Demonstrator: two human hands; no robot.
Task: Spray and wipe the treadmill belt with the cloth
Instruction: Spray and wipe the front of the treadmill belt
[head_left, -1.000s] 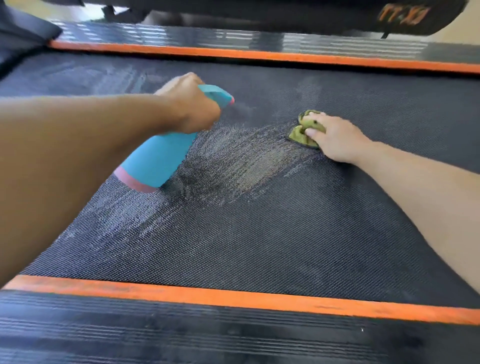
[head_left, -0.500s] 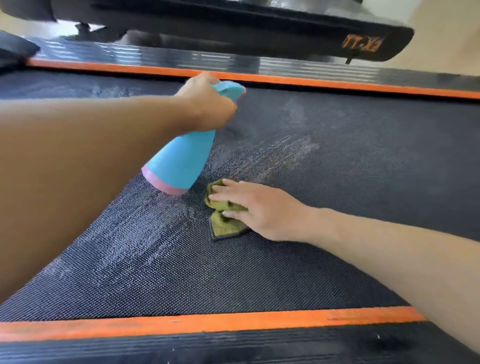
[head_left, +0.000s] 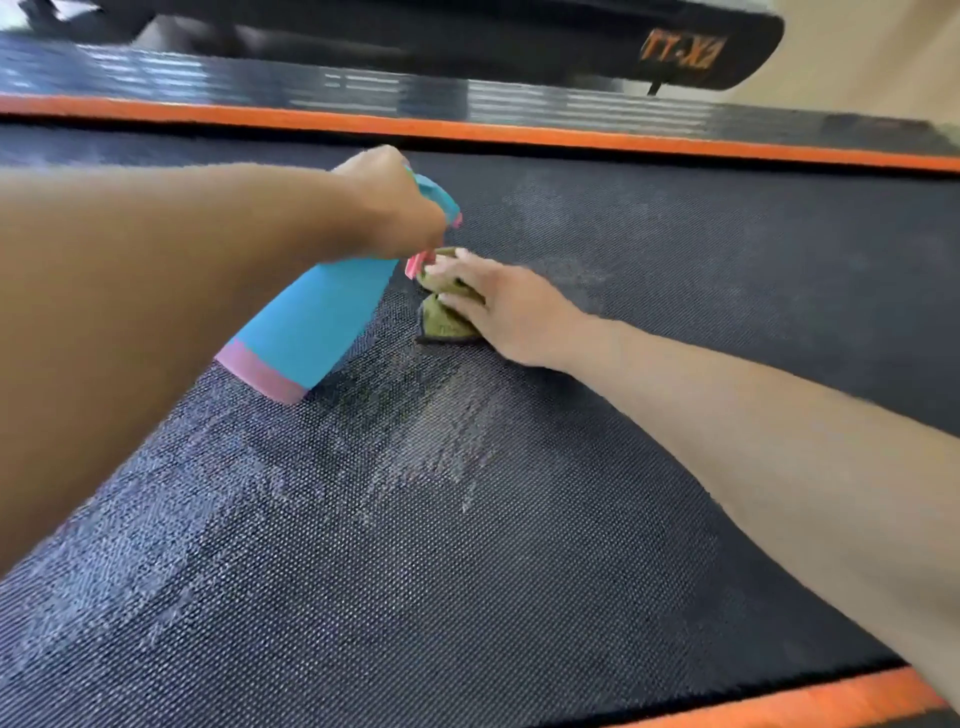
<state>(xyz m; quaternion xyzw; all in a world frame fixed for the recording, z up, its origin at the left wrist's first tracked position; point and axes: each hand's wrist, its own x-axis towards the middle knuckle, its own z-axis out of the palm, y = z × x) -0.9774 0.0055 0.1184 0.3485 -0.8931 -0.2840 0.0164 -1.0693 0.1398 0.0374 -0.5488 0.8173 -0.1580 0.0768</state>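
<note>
**Cloth pressed to the belt beside the tilted spray bottle**

Nearest the camera, an orange edge strip (head_left: 810, 701) borders the textured black treadmill belt (head_left: 467, 597), which carries pale wet streaks toward its middle. Farther in, the right hand (head_left: 511, 312) lies flat, fingers pressing a crumpled green cloth (head_left: 447, 322) onto the belt. Just left, the left hand (head_left: 395, 208) grips the neck of a tilted blue spray bottle (head_left: 317, 322). Beyond runs another orange strip (head_left: 519, 130).
</note>
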